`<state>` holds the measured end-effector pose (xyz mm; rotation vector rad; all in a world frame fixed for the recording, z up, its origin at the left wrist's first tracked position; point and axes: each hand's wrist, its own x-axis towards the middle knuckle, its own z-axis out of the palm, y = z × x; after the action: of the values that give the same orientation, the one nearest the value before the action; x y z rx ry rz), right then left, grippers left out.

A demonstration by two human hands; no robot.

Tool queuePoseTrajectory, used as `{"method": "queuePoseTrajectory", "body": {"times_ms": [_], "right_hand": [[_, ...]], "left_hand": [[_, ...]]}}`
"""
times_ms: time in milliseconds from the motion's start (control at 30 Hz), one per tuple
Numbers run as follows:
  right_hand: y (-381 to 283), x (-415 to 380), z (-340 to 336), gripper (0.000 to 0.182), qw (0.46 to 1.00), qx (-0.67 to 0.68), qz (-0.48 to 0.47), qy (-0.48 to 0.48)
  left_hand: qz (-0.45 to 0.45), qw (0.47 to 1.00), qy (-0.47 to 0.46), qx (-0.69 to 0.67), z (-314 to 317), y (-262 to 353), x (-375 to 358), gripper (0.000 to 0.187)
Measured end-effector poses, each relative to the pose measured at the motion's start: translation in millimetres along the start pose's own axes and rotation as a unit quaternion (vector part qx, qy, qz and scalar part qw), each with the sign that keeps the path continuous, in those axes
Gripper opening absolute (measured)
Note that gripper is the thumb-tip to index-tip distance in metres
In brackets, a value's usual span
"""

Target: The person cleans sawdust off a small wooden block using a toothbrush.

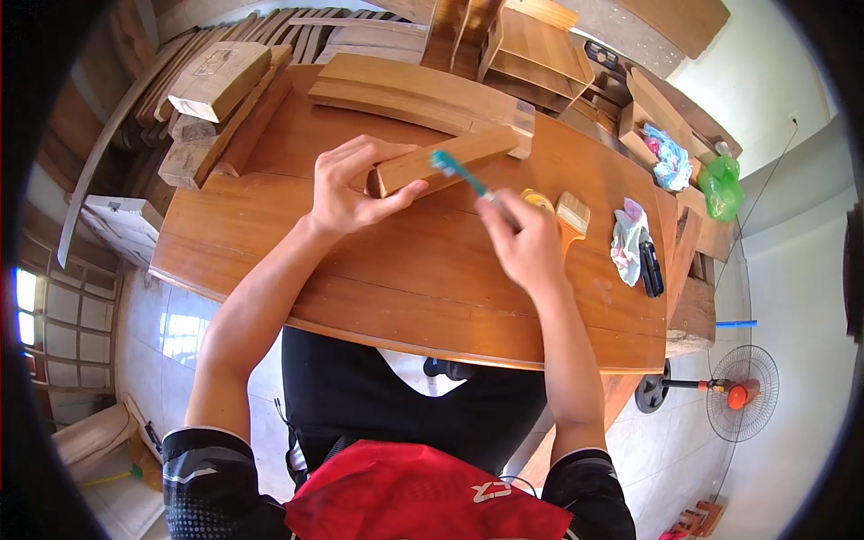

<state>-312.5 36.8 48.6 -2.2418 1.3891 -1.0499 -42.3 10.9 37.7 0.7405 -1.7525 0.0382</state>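
My left hand (346,184) grips the near end of a wooden block (450,160), thumb on the front side and fingers behind. The block is tilted up toward the right, over the table. In my right hand (522,236) is a teal toothbrush (463,173), its bristle head against the block's face and slightly blurred. Just behind my right hand lies a paintbrush (573,216) with pale bristles and an orange handle. Beside it, a round yellow item (537,199) is partly hidden by that hand.
A long wooden beam (405,90) lies across the table's far side. Thick timber pieces (220,81) are stacked at the back left. On the right are a crumpled cloth (630,238) and a black object (650,268). A fan (740,394) stands on the floor at right.
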Motion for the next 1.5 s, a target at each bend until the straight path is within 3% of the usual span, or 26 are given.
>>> {"method": "queuePoseTrajectory", "body": {"times_ms": [67,133,200,267,300,400,500,533,600,667,800,867,967,1067,1200,1300,1433,1500], "right_hand": [[-3.4,-0.3,10.9,0.023,0.997,0.055,-0.044,-0.039],[5.8,2.3,10.0,0.024,0.999,0.02,-0.024,0.008],[21.2,7.9,-1.3,0.026,0.994,0.032,0.094,0.034],[31.3,13.9,-16.5,0.023,0.992,-0.003,0.109,0.067],[37.3,12.2,-8.3,0.022,0.992,-0.005,0.085,0.095],[-5.1,-3.6,24.2,0.02,0.998,0.028,-0.04,0.04],[-7.7,2.1,20.2,0.021,0.998,-0.027,-0.051,0.041],[4.5,4.5,14.0,0.022,0.997,-0.069,0.022,0.025],[26.4,8.4,-3.4,0.025,0.991,0.01,0.114,0.074],[47.2,13.6,-23.8,0.03,0.98,-0.101,0.119,0.122],[42.3,8.1,-2.8,0.04,0.987,-0.117,0.085,0.072],[33.5,10.0,0.3,0.041,0.991,-0.064,0.107,0.054],[39.9,13.1,-5.8,0.039,0.986,0.006,0.115,0.124],[41.6,9.5,-7.0,0.036,0.991,0.033,0.066,0.109],[23.3,4.7,6.0,0.032,0.996,0.074,-0.049,0.014],[37.5,8.5,10.0,0.037,0.98,0.165,0.108,0.024],[34.1,8.4,2.8,0.039,0.978,0.156,0.131,0.037],[19.4,2.3,12.8,0.036,0.993,0.11,0.043,-0.007]], "left_hand": [[0.008,1.0,0.008,-0.011,0.9,-0.5,1.1,0.04],[-0.018,1.0,-0.002,0.001,-0.7,-3.3,-1.3,0.042],[-0.025,1.0,-0.001,0.008,-1.0,-5.9,-1.9,0.043],[-0.016,1.0,0.008,0.009,0.1,-6.2,-1.2,0.044],[-0.014,1.0,0.008,0.008,-0.5,-6.1,-1.9,0.044],[-0.015,1.0,0.013,-0.003,2.5,-4.8,-2.0,0.045],[-0.037,0.999,0.015,-0.005,1.6,-4.8,-2.6,0.045],[-0.043,0.999,0.016,0.002,1.4,-5.1,-2.6,0.045],[-0.049,0.999,0.016,0.009,0.2,-5.7,-4.4,0.045],[-0.045,0.999,0.012,0.008,1.2,-5.7,-4.0,0.045],[-0.014,1.0,0.016,-0.011,4.5,-4.8,-3.3,0.045],[0.017,0.999,0.045,-0.009,6.4,-8.7,-1.8,0.046],[-0.044,0.999,0.01,-0.002,2.0,-5.0,-4.0,0.047],[-0.009,1.0,0.01,-0.003,3.4,-6.6,-3.8,0.048],[-0.018,1.0,-0.024,0.006,0.3,-5.3,-5.2,0.049],[-0.022,0.999,-0.031,0.004,-1.1,-2.9,-4.2,0.049],[-0.015,1.0,-0.001,0.001,2.5,-7.7,-5.5,0.048],[-0.012,1.0,0.001,-0.002,4.3,-7.0,-4.4,0.048]]}}
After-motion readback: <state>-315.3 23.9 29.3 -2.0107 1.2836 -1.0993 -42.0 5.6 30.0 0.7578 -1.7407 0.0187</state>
